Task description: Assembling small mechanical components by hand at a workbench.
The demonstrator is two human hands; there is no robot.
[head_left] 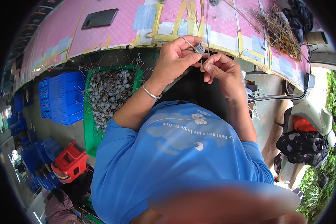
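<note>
Near the table's edge, my left hand (175, 59) grips a small round grey piece (200, 48) between thumb and fingers. A thin pale wire crosses the fingers beside this piece. My right hand (223, 70) is closed in a pinch on the thin wire (202, 62) just below the grey piece. The two hands almost meet, right thumb and index fingertip together. To the left, many similar grey round pieces (108, 91) with thin wires sticking out fill a green crate (89, 143).
The pink table (125, 31), patched with yellow tape, bears a dark phone (99, 19) and a bundle of thin wires (282, 35). Blue crates (67, 98) and a red plastic stool (69, 162) stand left. Cables (278, 98) and a scooter (311, 115) are at right.
</note>
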